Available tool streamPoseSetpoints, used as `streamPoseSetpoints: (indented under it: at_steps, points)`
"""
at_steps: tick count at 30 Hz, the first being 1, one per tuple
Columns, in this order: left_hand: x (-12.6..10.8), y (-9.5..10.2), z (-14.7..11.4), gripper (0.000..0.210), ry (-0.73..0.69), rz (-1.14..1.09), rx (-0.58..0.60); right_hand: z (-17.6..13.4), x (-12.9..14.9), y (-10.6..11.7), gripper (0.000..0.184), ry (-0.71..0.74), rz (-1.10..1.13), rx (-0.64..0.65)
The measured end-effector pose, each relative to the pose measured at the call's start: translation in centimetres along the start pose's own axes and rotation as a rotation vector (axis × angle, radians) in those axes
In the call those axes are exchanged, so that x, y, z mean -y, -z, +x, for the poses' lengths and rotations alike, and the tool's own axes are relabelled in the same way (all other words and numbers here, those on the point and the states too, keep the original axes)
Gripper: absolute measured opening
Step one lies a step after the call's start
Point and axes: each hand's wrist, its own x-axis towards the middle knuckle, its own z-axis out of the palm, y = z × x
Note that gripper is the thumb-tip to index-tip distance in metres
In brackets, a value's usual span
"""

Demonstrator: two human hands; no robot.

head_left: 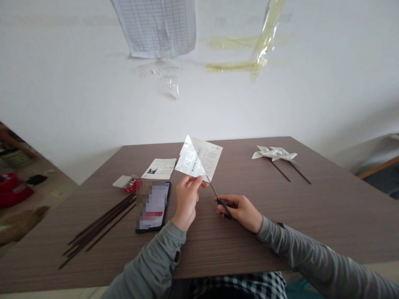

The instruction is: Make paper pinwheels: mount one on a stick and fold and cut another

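A square sheet of printed paper (199, 158) with a diagonal crease is pinched at its lower edge by my left hand (186, 200), which holds it up above the table. My right hand (240, 210) is closed round the black handles of a pair of scissors (224, 209). Their metal blades point up and left, and the tips meet the paper's lower corner. Whether the blades are apart there is too small to tell. To the left of my left hand lies a phone (155, 207) with its screen lit and partly blurred.
On the brown table (311, 232), two paper pinwheels (274, 153) on dark sticks lie at the back right. At the left are several dark sticks (96, 226), a small open red-and-white box (129, 183) of small pieces, and more printed paper (159, 168). A white wall (93, 104) stands behind.
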Motion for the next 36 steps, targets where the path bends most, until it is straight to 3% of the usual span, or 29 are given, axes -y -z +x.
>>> streamPoseSetpoints:
  at_steps: [13,36]
  points:
    - [0.08,0.07,-0.09,0.032,0.032,0.014,0.026,0.15,-0.38,-0.1,0.08,0.029,0.004,-0.025]
    - [0.29,0.07,-0.06,0.038,0.066,0.005,0.021,0.23,-0.27,-0.14,0.089,0.025,-0.017,-0.037]
